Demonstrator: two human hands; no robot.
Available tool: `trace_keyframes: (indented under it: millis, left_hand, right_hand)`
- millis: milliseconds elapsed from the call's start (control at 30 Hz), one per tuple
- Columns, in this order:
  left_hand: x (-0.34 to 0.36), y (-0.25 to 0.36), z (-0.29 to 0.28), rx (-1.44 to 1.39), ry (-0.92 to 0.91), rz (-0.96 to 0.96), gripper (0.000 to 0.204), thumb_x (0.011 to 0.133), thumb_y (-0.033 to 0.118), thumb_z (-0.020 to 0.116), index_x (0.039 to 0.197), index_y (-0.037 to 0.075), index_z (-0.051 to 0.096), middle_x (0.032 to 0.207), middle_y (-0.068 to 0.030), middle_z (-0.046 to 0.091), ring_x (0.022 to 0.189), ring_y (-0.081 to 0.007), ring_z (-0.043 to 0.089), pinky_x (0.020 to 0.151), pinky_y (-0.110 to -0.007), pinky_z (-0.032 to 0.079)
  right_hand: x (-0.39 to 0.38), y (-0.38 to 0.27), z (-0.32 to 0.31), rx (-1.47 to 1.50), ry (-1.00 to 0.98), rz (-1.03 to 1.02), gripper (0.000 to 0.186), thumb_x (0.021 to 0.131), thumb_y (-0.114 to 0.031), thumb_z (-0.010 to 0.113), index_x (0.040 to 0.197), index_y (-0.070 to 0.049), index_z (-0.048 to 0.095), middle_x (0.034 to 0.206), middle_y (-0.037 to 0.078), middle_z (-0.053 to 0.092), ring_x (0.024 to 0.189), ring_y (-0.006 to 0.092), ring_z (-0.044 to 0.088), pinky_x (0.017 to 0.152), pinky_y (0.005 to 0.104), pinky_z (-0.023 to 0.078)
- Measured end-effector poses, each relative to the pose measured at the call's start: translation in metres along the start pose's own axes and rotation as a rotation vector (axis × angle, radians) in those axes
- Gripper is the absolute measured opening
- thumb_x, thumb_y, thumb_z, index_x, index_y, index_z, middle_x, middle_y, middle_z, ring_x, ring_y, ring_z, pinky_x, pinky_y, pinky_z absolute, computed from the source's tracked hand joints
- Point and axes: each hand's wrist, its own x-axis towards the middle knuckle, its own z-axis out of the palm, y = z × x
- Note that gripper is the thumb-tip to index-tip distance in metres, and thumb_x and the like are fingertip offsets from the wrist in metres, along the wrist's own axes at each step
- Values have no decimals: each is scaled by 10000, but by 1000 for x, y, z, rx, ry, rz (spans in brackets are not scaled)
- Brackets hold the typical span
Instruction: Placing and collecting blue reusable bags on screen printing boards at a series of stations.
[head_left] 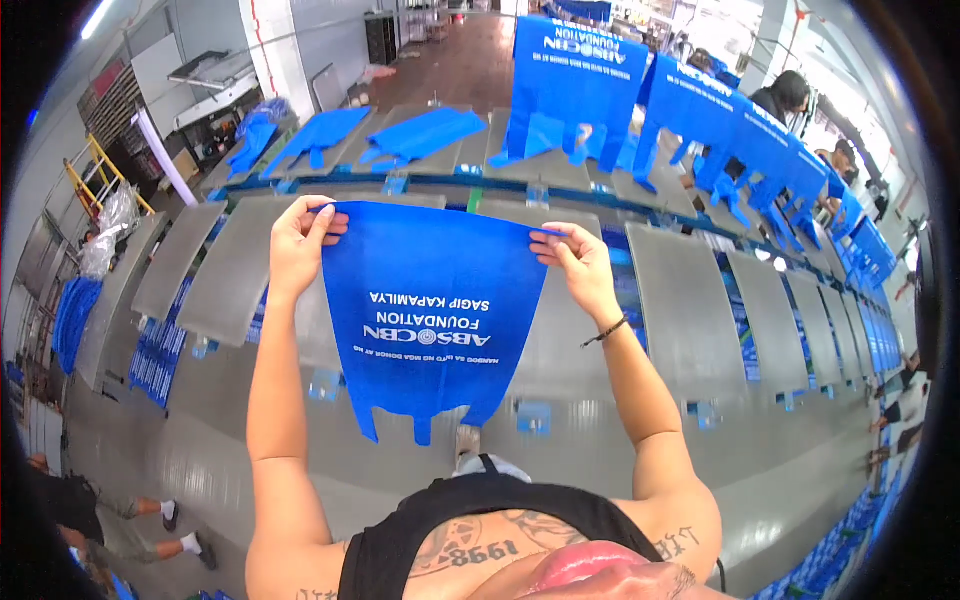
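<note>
A blue fabric bag (pixel 430 255) with white print hangs stretched between my two hands, its printing upside down to me and its cut-out handle end hanging lowest. My left hand (pixel 297 240) pinches one upper corner between thumb and fingers. At the opposite corner, my right hand (pixel 578 258) has a similar pinch, with a dark bracelet on the wrist. Behind the bag lies a row of flat grey boards (pixel 690 310); the bag covers part of them.
More printed blue bags (pixel 575 90) hang in a row at the back right. Loose blue bags (pixel 425 137) lie on the far boards. A yellow ladder (pixel 90 175) stands at the left. Other people (pixel 785 95) are at the right and the lower left.
</note>
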Motion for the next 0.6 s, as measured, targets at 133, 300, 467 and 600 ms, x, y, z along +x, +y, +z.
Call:
trace_keyframes:
  millis: [133,300,467,600]
  left_hand:
    - [127,-14,-11,-4,-50,55,200,964,164,581,1109,31,615,1001,-100,694,895,-171,667,738,-296,547]
    - [312,-2,-15,-46,-21,123,397,944,228,613,1266,2,556,1163,-135,645,1030,-220,641,815,-340,564]
    - [492,4,-4,-41,-34,380,498,914,294,656,1305,7,544,1194,-143,627,1070,-221,622,849,-348,545]
    - [600,17,41,-69,-44,379,465,902,303,668,1254,10,588,1144,-147,640,967,-218,627,778,-361,553]
  right_hand:
    - [134,-34,-3,-204,-67,-103,284,963,-80,513,1236,-24,563,1127,146,670,953,210,678,822,321,549]
    - [329,-76,-17,-278,-66,-237,301,949,-84,547,1240,-8,548,1150,119,667,946,189,669,775,306,559]
    - [480,-122,-24,-467,-14,-415,366,930,-104,574,1283,-18,530,1226,112,629,953,201,640,788,316,543]
    - [594,-147,-59,-483,11,-434,449,892,-47,606,1319,-4,475,1219,128,626,926,206,632,742,343,545]
